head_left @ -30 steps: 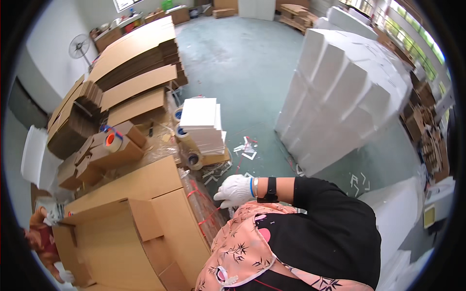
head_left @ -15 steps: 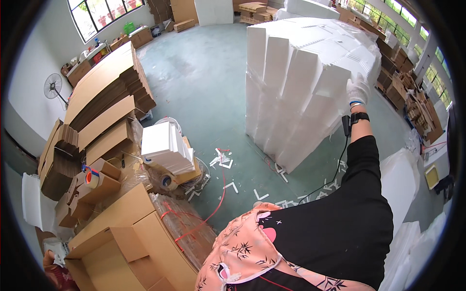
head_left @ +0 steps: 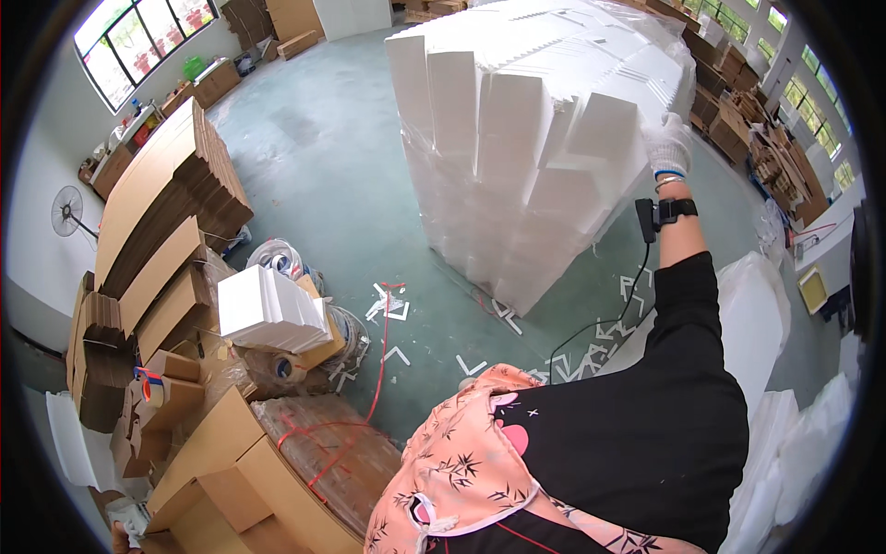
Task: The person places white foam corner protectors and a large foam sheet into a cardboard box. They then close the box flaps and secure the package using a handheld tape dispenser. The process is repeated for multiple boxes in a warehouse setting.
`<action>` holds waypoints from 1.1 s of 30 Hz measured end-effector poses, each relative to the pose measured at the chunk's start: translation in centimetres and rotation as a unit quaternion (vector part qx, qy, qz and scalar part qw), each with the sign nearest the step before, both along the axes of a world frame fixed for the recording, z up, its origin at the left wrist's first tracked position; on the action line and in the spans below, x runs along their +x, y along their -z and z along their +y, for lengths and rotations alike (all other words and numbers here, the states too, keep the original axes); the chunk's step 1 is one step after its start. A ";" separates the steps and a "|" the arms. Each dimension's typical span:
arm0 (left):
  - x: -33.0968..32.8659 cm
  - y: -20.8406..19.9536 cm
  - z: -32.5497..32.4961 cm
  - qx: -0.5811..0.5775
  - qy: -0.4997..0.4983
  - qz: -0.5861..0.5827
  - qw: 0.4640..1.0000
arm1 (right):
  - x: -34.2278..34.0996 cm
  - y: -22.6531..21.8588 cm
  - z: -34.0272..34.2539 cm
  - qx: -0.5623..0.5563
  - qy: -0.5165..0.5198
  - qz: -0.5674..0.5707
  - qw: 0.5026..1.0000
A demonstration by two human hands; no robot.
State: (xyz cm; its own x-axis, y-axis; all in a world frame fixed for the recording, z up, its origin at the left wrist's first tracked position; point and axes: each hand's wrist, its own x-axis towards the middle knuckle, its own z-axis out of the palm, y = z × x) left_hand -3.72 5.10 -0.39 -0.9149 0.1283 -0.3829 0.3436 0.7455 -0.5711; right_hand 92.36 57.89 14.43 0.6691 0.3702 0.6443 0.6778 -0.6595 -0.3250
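A tall stack of white foam pieces [head_left: 517,120], partly wrapped in clear film, stands on the floor in front of me, its sides stepped and uneven. My right arm reaches out to its right side. In a white knit glove, my right hand [head_left: 668,148] is closed at the stack's right edge, fingers bent against the foam; some fingertips are hidden. A black strap with a small device [head_left: 668,214] sits on that wrist, and a black cable trails from it. My left hand is out of view.
Flat cardboard stacks [head_left: 152,185] line the left. An open carton [head_left: 212,503], white foam blocks [head_left: 268,309] and tape rolls stand nearer. Foam offcuts [head_left: 591,355] and a red strap [head_left: 378,379] lie on the floor. White foam [head_left: 803,452] stands at right. A partial gloved hand [head_left: 127,515], seemingly another person's, shows lower left.
The view has shifted, so the foam stack appears further left and nearer. My right hand's fingers, spread on the stack's side before, are now more bent at its edge.
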 end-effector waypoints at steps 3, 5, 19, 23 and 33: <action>1.3 -0.8 -0.4 0.005 -0.010 0.029 1.000 | -1.4 -3.4 -3.9 0.035 -0.016 -0.051 0.998; 5.2 -4.5 3.1 -0.011 -0.049 0.042 0.998 | -2.0 -6.5 -7.5 0.078 -0.022 -0.078 0.994; 2.6 -2.0 -0.2 0.035 0.110 0.122 0.986 | -34.3 -0.5 1.4 0.044 -0.709 0.296 0.638; 3.2 -2.4 -1.0 0.087 0.097 0.075 0.989 | -44.7 0.0 3.3 0.037 -0.818 0.020 0.574; 4.3 -2.2 -3.0 0.208 0.185 0.049 0.959 | -75.2 -3.1 -1.9 0.143 -0.889 -0.048 0.432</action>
